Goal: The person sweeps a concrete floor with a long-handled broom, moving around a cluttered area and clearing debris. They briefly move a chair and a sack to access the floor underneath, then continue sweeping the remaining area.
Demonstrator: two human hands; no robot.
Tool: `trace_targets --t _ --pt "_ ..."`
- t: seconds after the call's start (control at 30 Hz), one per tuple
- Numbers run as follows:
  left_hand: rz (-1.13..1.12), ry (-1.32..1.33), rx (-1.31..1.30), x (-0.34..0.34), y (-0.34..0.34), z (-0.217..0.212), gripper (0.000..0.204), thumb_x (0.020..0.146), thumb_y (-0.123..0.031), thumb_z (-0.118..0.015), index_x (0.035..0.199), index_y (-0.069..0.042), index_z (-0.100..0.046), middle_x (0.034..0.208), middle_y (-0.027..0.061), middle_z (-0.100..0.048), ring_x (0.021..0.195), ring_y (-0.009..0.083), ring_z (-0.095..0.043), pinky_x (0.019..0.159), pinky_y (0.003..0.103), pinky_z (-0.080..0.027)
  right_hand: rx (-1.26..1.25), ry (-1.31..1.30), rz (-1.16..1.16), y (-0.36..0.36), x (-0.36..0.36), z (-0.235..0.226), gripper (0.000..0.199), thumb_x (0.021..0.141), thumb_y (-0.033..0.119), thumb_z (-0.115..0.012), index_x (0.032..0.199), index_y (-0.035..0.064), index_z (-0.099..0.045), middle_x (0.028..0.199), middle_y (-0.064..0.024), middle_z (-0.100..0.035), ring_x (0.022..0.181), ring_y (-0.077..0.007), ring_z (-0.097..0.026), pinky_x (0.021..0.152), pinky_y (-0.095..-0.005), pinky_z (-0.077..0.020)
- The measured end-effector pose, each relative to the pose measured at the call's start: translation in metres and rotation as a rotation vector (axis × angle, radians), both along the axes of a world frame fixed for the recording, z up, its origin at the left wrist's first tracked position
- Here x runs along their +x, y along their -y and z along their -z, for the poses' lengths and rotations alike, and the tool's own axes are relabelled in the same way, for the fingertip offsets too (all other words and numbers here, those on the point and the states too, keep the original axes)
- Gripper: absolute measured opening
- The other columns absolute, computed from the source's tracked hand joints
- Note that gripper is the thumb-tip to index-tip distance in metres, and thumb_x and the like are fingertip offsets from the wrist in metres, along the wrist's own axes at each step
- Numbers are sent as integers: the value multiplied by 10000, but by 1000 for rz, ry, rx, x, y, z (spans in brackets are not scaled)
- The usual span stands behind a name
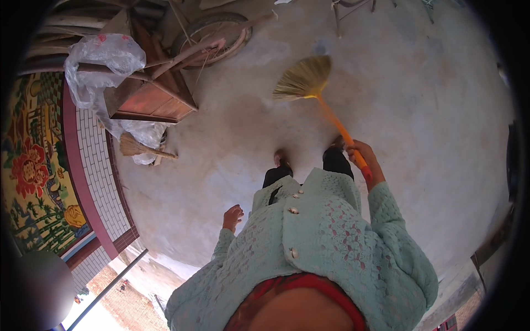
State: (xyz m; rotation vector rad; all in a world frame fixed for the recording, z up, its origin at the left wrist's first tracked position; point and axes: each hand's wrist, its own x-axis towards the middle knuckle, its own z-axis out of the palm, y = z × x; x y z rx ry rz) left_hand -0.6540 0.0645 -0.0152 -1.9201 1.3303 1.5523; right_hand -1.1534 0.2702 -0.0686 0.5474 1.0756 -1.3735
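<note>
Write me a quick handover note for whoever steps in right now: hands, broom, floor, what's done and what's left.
Right hand: closed around the orange plastic handle of the straw-bristled broom, whose fan-shaped head is out ahead of the feet on the bare grey concrete floor.
Left hand: empty, loose at the side.
Nearby: wooden cart with clear plastic sheeting at front left, small hand brush lying beside it.
Done: no gathered dirt pile visible, so progress cannot be judged.
Left: likely the floor around the cart and beyond.
</note>
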Motion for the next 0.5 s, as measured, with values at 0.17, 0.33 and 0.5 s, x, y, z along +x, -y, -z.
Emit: trace_targets --t 0.17,0.33,0.5 --pt "-159 -205 54 -17 21 43 386 777 -236 -507 1122 -65 -503 898 32 -579 846 177 -565 702 338 -417 184 -98 64 -93 -18 -69 287 764 80 -467 1037 21 -402 661 -30 -449 444 -50 -435 358 -165 -401" --pt "-107 -126 18 -59 34 19 381 773 -233 -510 1117 -69 -507 898 33 -578 844 174 -562 710 342 -416 296 -185 69 -127 -15 -137 498 712 -24 -406 1196 77 -344 649 -54 -437 434 -66 -390 366 -203 -350" --pt "-26 -137 87 -28 38 50 362 765 -238 -523 1096 -93 -521 913 37 -577 822 166 -560 717 371 -409 327 -140 9 -106 21 -219 710 701 -59 -413 1340 145 -180 601 -23 -401 427 -70 -361 378 -211 -322"
